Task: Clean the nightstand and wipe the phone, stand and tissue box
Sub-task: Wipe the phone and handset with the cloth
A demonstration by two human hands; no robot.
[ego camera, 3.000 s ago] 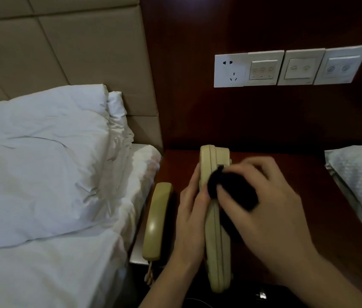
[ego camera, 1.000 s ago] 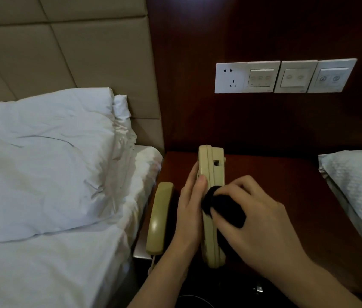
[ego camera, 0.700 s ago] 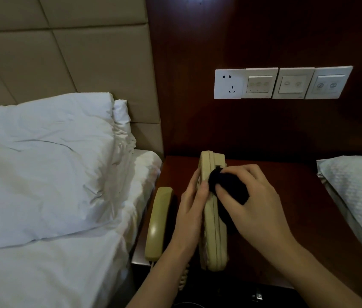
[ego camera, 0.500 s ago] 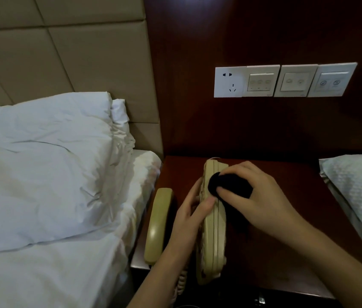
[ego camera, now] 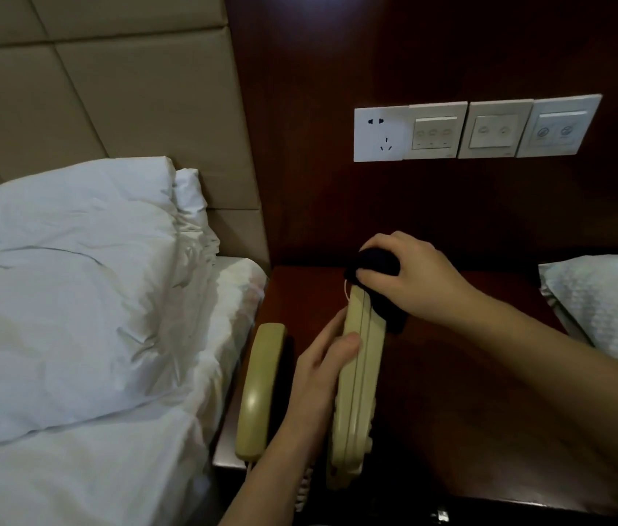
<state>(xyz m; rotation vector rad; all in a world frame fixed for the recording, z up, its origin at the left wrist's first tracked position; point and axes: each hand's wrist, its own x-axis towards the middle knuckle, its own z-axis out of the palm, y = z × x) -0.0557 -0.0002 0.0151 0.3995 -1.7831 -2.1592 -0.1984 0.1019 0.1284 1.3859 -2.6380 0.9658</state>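
A beige phone base (ego camera: 358,381) stands on its edge on the dark wooden nightstand (ego camera: 470,411). My left hand (ego camera: 318,373) grips its left side, thumb on the top edge. My right hand (ego camera: 413,275) holds a dark cloth (ego camera: 375,261) bunched against the far end of the base. The beige handset (ego camera: 258,389) lies off the base at the nightstand's left edge, its coiled cord (ego camera: 303,487) hanging at the front. No stand or tissue box is in view.
A bed with a white pillow (ego camera: 64,294) lies left of the nightstand, below a padded headboard (ego camera: 110,100). A second pillow (ego camera: 610,301) lies at the right. A socket and switch plates (ego camera: 474,132) are on the wooden wall.
My right hand has slid the cloth along the base from its middle to the far end. The left hand has kept its grip lower down the base.
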